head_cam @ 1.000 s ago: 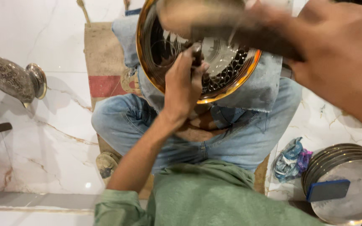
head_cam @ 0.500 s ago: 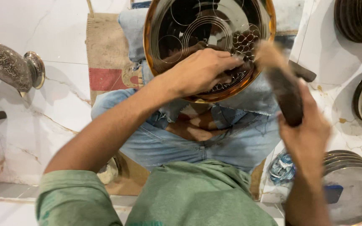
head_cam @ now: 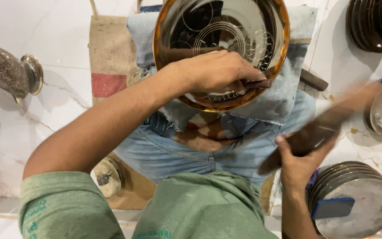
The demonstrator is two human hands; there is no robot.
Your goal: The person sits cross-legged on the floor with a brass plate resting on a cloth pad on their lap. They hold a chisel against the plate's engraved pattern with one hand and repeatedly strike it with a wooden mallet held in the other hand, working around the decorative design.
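Observation:
A round shiny metal plate [head_cam: 200,26] with engraved circles and a brass-coloured rim rests tilted on my lap, on a piece of denim cloth [head_cam: 288,93]. My left hand [head_cam: 217,73] lies on the plate's lower part and grips a thin dark engraving tool [head_cam: 257,83] whose tip touches the plate near its right lower rim. To the right of my knee, my right hand [head_cam: 299,166] holds a dark wooden mallet [head_cam: 319,130], blurred and raised away from the plate.
A stack of metal plates [head_cam: 368,208] with a blue block [head_cam: 332,208] on top sits at lower right. More plates [head_cam: 376,22] stand at upper right. An ornate metal vessel [head_cam: 5,71] lies at left on the white marble floor. A burlap mat [head_cam: 111,57] is under my legs.
The view has dropped, so the plate sits more central. My left hand has settled the tool on the plate's lower right. My right hand has swung the mallet down and out to the right.

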